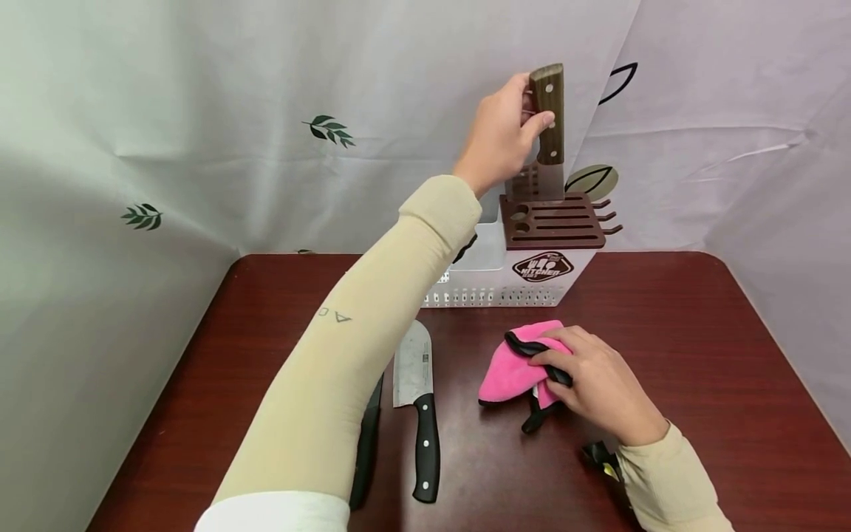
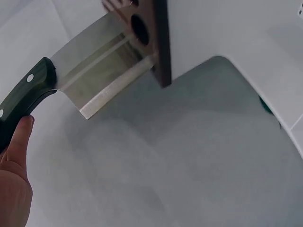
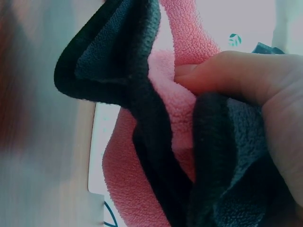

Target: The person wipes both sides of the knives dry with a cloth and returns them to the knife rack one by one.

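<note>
My left hand (image 1: pixel 500 135) grips the wooden handle of a cleaver (image 1: pixel 550 118) above the knife rack (image 1: pixel 541 288). The cleaver stands upright, handle up, its lower blade at the back of the rack's brown slotted top (image 1: pixel 561 226). In the left wrist view the broad blade (image 2: pixel 94 61) meets that brown top beside a round hole. Over the table's right half, my right hand (image 1: pixel 595 380) holds a bunched pink cloth (image 1: pixel 512 373) with black edging. The right wrist view shows the thumb pressed into the folds of the cloth (image 3: pixel 132 175).
A black-handled knife (image 1: pixel 425 443) lies flat on the dark red table (image 1: pixel 691 325). Left of it, another dark knife (image 1: pixel 367 451) is partly hidden under my left sleeve. A small black item with yellow (image 1: pixel 601 459) lies by my right wrist. Brown hooks (image 1: pixel 606 216) stick out from the rack's right side.
</note>
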`<state>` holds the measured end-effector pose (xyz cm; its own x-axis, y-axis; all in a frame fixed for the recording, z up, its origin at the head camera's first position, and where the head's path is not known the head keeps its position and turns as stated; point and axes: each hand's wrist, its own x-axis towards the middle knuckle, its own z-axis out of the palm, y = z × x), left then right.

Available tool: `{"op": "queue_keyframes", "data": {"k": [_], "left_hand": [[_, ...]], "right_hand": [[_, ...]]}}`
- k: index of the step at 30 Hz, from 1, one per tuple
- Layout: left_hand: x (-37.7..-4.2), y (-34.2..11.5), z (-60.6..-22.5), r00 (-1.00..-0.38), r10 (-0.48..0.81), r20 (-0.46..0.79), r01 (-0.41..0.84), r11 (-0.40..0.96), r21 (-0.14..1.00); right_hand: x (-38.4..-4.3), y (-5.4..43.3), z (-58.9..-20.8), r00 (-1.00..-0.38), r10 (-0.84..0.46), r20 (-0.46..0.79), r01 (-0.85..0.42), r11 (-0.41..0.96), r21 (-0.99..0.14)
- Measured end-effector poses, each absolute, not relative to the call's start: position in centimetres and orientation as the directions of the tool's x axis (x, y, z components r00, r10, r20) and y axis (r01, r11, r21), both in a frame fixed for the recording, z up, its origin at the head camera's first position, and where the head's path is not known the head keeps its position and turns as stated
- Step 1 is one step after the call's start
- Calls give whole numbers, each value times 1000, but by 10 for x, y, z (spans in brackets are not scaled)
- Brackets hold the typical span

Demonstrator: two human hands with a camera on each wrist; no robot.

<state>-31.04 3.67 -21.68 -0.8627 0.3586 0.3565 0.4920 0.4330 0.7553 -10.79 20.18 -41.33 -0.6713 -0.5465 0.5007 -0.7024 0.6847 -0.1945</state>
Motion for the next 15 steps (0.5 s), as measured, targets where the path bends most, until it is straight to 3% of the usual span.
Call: {"op": "queue_keyframes", "data": {"k": [15], "left_hand": [[-308, 47, -249, -869, 391, 303, 475, 485, 734]], "right_hand": [[-107, 202, -414, -679, -550, 487, -698, 689, -195]]}}
